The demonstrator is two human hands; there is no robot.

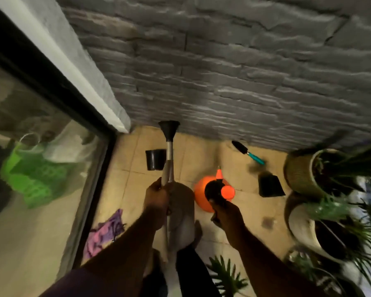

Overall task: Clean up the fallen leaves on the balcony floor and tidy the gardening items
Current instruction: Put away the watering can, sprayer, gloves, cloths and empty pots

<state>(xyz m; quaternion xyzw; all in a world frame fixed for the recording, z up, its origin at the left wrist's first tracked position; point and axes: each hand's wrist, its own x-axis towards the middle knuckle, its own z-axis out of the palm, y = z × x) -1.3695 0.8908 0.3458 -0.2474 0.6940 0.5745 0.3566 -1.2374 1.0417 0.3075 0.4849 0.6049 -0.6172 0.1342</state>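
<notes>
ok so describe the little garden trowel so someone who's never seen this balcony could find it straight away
Start at the dark grey stone wall and follow its foot down to the tan tiled floor. The trowel lies there alone, between the orange sprayer and the woven plant pot. Its black blade and teal handle set it apart from the plain black pots nearby.

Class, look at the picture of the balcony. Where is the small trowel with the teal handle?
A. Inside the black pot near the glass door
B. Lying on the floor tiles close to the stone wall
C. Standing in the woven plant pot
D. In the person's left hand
B: the trowel lies flat on the floor tiles just below the stone wall, apart from both hands and outside every pot.
</notes>
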